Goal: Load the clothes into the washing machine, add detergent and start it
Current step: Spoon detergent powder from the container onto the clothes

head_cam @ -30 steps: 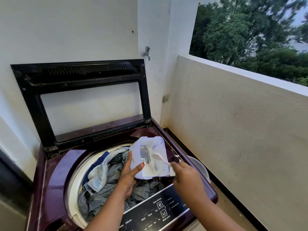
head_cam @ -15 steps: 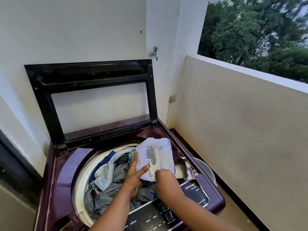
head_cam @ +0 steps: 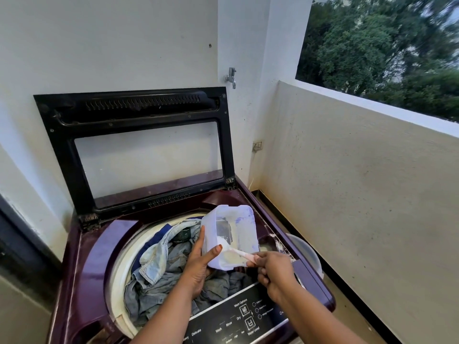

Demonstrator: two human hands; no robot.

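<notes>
Two hands work over the open washing machine [head_cam: 82,281], whose lid [head_cam: 134,145] stands upright at twelve o'clock against the wall. Clothes [head_cam: 159,269], mostly pale denim, already fill the drum, so loading looks done and the detergent step is in hand. The left hand [head_cam: 198,266] cups a translucent plastic tub [head_cam: 229,234] from below, thumb hooked over its near rim, tilting the mouth toward the person above the drum's three o'clock edge. The right hand [head_cam: 273,271] is curled, pinching the pink handle of a small white scoop [head_cam: 232,249] whose bowl sits inside the tub on a shallow layer of powder. Judging by the thin walls and the little left inside, the tub should be light and a bit flexible, with smooth sides that could slip; an underneath palm grip with the thumb on the rim suits it. The scoop is slight and stiff, best held near the handle's end and kept level so powder does not spill. An open detergent tray [head_cam: 269,244], dusted white, lies just beside the tub at three o'clock. The control panel [head_cam: 231,324] sits at six o'clock, untouched.
</notes>
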